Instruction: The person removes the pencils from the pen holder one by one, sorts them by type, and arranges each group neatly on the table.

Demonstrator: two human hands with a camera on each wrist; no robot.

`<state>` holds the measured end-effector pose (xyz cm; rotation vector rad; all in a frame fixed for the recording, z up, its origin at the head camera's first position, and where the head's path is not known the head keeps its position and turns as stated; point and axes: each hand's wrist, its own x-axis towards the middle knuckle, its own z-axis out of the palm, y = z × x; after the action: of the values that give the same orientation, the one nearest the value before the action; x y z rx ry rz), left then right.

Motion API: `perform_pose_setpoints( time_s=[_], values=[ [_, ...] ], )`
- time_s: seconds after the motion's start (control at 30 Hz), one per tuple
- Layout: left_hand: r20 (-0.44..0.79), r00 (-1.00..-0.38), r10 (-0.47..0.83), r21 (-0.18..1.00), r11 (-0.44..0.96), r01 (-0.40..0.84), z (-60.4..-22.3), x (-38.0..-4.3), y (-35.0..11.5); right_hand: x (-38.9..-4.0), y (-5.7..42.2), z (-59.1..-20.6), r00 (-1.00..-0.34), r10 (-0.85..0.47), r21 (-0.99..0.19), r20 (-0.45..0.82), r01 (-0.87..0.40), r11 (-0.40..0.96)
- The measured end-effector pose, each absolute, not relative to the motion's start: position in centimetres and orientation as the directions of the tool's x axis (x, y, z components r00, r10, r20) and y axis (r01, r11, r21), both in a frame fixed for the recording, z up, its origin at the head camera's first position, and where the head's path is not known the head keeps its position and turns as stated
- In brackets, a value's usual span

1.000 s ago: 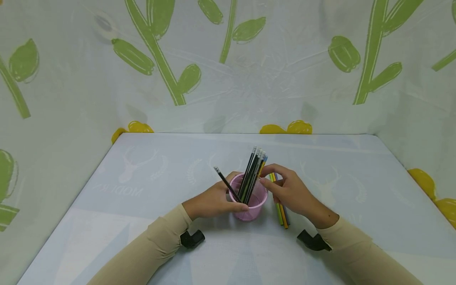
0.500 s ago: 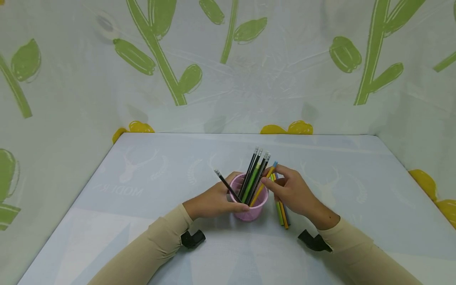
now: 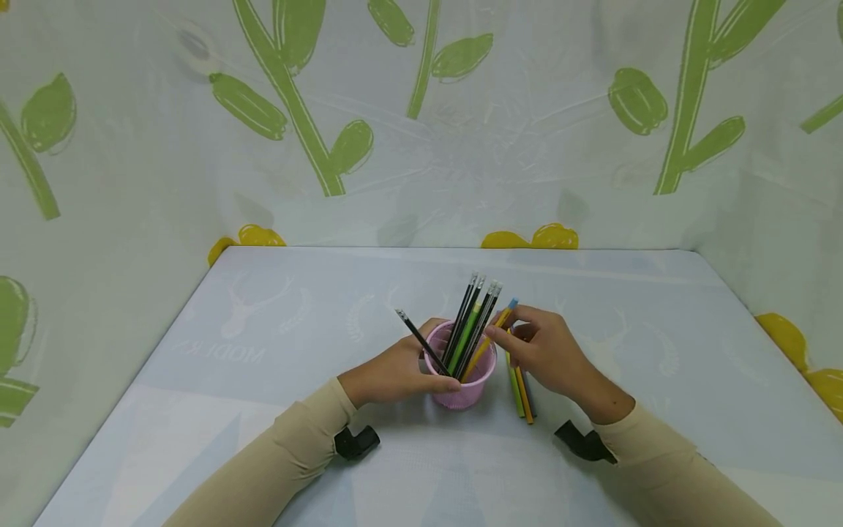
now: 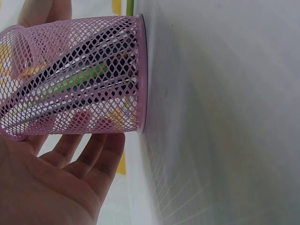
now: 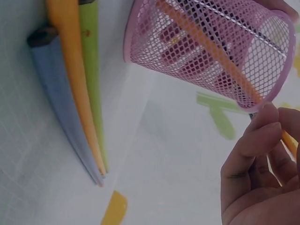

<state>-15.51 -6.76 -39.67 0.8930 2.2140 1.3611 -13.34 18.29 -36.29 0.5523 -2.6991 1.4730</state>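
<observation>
- Pink mesh cup [image 3: 461, 397] held mid-counter [image 3: 408, 468] by left hand [image 3: 395, 372], fingers wrapped round.
- Yellow pencil [image 3: 478, 357] pinched in right hand [image 3: 548, 355] at right rim, lower end inside.
- Step judged: pencil being positioned in cup; steady cup, eased pinch probably called for next.
- Three loose pencils [image 5: 77, 79] seen right of cup.

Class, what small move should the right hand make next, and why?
Probably release the blue-topped orange pencil: the right hand pinches it, its lower end reaches well down inside the pink mesh cup, and the left hand holds that cup.
</observation>
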Motion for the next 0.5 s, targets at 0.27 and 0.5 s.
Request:
perform_pose_setpoints(
  time_s=[0.27, 0.5],
  values=[
    [0.004, -0.717, 0.697, 0.893, 0.320, 0.316, -39.8, -15.6, -6.7, -13.2, 19.0, -35.4, -0.940, -0.305, -0.838, 0.151, -0.285, 0.465],
    [-0.016, -0.718, 0.696, 0.892, 0.335, 0.304, -39.8, -15.6, -6.8, -12.9, 19.4, -34.4, -0.934, -0.290, -0.827, 0.210, -0.328, 0.457]
  ],
)
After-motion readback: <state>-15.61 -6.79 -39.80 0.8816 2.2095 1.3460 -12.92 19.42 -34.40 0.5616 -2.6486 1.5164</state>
